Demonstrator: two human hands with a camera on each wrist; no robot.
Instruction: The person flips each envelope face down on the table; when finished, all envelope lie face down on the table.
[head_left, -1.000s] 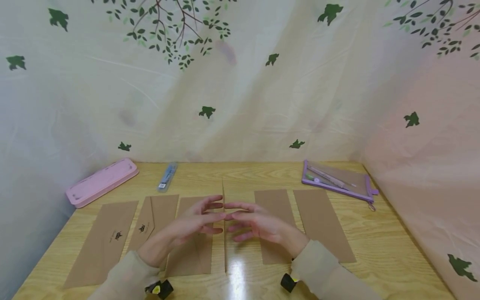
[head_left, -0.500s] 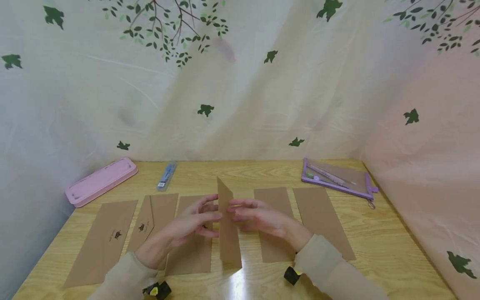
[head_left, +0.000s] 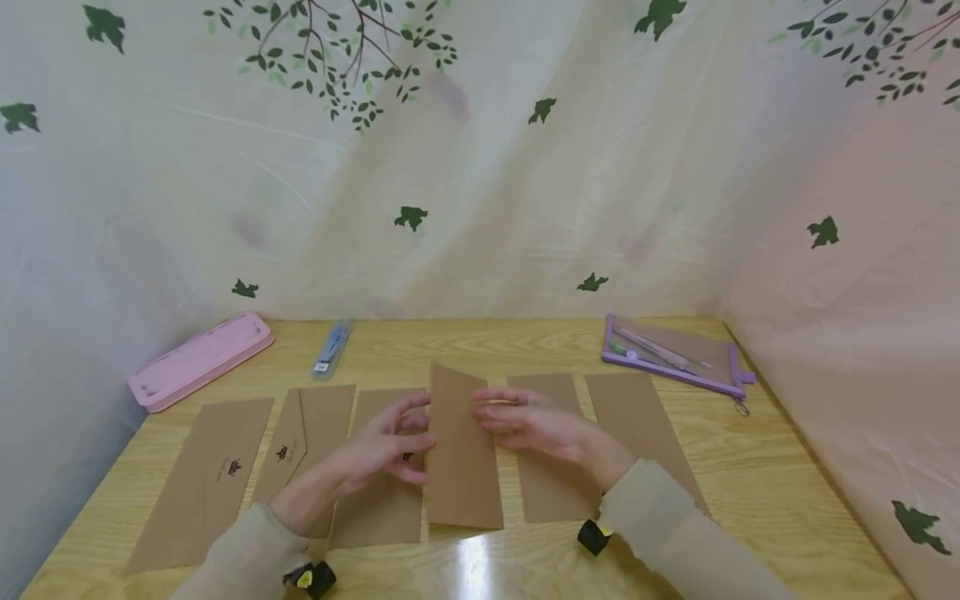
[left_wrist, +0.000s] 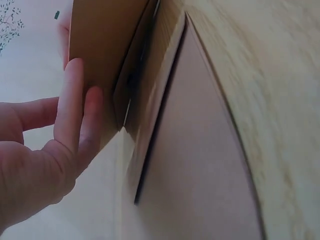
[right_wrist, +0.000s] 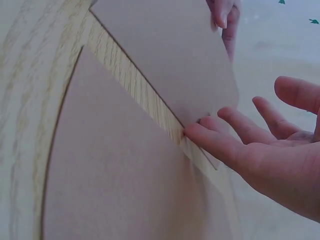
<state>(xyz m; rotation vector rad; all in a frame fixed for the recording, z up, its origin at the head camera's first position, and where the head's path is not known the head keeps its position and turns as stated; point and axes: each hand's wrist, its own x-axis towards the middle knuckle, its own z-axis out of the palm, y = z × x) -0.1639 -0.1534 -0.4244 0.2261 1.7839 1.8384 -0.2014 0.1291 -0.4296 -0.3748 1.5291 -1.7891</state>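
A brown kraft-paper envelope [head_left: 463, 450] stands tilted over the middle of the table, its plain face turned up toward the head camera. My left hand [head_left: 386, 446] pinches its left edge, thumb on one side and fingertips on the back. In the left wrist view, those fingers [left_wrist: 75, 100] lie against the shaded underside of the envelope [left_wrist: 102, 37]. At the opposite edge, the fingertips of my right hand [head_left: 536, 423] touch the envelope with straight fingers. The right wrist view shows the right thumb [right_wrist: 297, 94] held away from the paper.
Brown envelopes lie flat on both sides: a flap and crown mark show on the one at left [head_left: 322, 417], and a plain one [head_left: 637, 425] lies at right. Behind are a pink pencil case [head_left: 202, 358], a slim blue pack [head_left: 332, 350] and a purple-edged zip pouch [head_left: 675, 354].
The envelope has turned from edge-on to show its broad face, its right edge swinging right. My right hand has moved right with that edge; my left hand has moved slightly left.
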